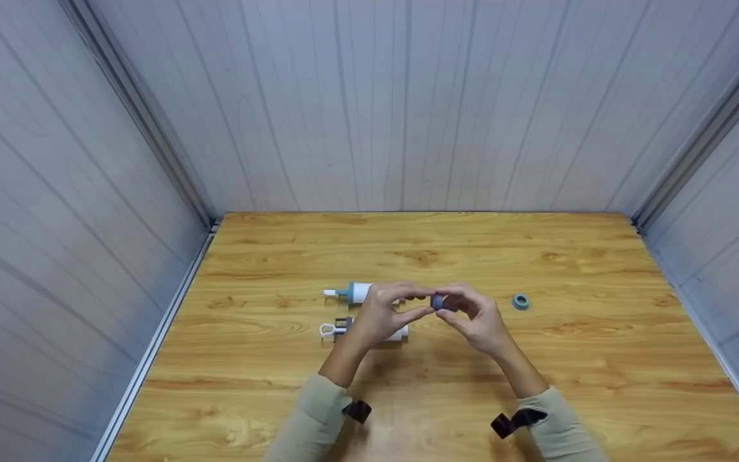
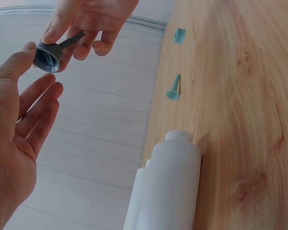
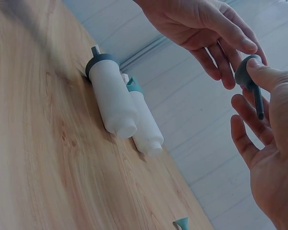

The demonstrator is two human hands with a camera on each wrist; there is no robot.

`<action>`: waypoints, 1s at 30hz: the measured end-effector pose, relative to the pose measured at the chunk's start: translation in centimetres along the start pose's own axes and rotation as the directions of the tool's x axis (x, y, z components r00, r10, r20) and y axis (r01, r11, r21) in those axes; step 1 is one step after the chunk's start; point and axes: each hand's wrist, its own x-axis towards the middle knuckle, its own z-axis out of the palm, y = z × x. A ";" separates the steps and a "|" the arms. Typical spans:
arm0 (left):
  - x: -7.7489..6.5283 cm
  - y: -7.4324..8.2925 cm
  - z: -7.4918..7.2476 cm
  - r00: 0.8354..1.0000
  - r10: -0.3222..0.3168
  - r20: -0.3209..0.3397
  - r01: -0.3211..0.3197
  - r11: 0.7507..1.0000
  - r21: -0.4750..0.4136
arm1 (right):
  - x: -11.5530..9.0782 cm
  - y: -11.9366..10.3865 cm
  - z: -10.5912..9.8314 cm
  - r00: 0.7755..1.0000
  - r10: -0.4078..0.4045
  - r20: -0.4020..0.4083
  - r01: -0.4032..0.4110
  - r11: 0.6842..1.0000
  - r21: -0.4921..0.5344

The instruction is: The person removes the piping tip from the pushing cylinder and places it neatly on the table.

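Note:
A small dark grey-blue funnel [image 1: 437, 301] with a narrow stem is held up above the table between both hands. My right hand [image 1: 480, 321] pinches it with thumb and index finger, the stem pointing back toward the palm. From the other side, my left hand [image 1: 379, 314] holds its wide rim between thumb and index fingertip. The left wrist view looks into the hollow open end of the funnel [image 2: 49, 58]. Below the left hand lie two white bottles, one with a teal collar [image 3: 135, 85], one with a dark collar [image 3: 100, 61]; the hand partly hides them in the head view.
A teal ring [image 1: 520, 301] lies on the wooden table [image 1: 600, 359] to the right of the hands. Near it stands a teal funnel [image 2: 174, 91], seen in the wrist views. Pale panel walls [image 1: 401, 128] enclose the back and sides.

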 end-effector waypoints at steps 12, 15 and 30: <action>-0.2 -0.1 0.1 0.999 0.020 -0.031 -0.021 0.999 -0.026 | 0.1 -0.1 0.3 1.000 0.018 0.001 -0.018 1.000 -0.008; -0.2 -0.1 0.1 0.999 0.021 -0.036 -0.022 0.999 -0.025 | 0.2 -0.1 0.3 1.000 0.025 0.000 -0.025 1.000 -0.014; -0.2 0.1 -0.1 1.000 0.005 -0.029 -0.005 1.000 0.003 | 0.2 -0.1 0.0 1.000 0.018 -0.007 -0.018 1.000 -0.012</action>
